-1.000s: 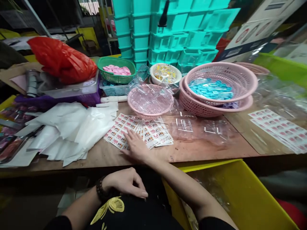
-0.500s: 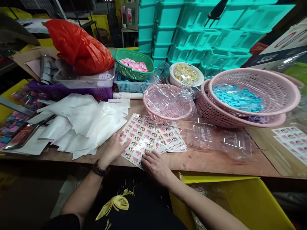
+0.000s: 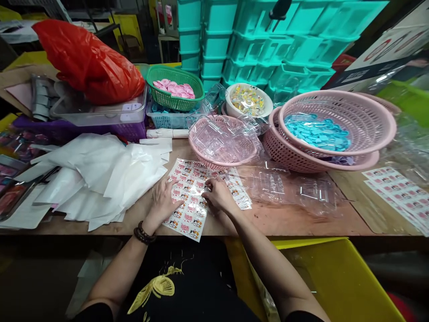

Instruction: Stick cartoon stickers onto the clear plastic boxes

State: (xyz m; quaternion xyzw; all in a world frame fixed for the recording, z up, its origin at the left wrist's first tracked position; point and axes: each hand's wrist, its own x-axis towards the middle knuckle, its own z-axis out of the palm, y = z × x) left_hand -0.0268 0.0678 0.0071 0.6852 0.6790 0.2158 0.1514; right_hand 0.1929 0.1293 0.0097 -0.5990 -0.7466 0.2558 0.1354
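Observation:
Printed sticker sheets [image 3: 189, 203] with cats and pink lettering lie on the wooden table, one sheet's corner reaching over the front edge. My left hand [image 3: 165, 201] rests on the left border of the top sheet, fingers apart. On the right side of that sheet, my right hand [image 3: 217, 193] has thumb and forefinger curled close together; whatever may be between them is too small to make out. Just behind the sheets stands a pink basket [image 3: 223, 154] holding clear plastic packs. White backing papers [image 3: 114, 174] are heaped left of my left hand.
Clear plastic trays [image 3: 278, 188] lie to the right, below large pink baskets [image 3: 365, 129] with blue pieces. A green basket [image 3: 201, 91], white bowl [image 3: 268, 107] and red bag [image 3: 97, 67] stand behind. A yellow bin [image 3: 335, 277] is below the table edge.
My right hand has moved up the sheet from its lower edge, and its fingers have curled in. My left hand has shifted slightly at the left border. The view has shifted to the right.

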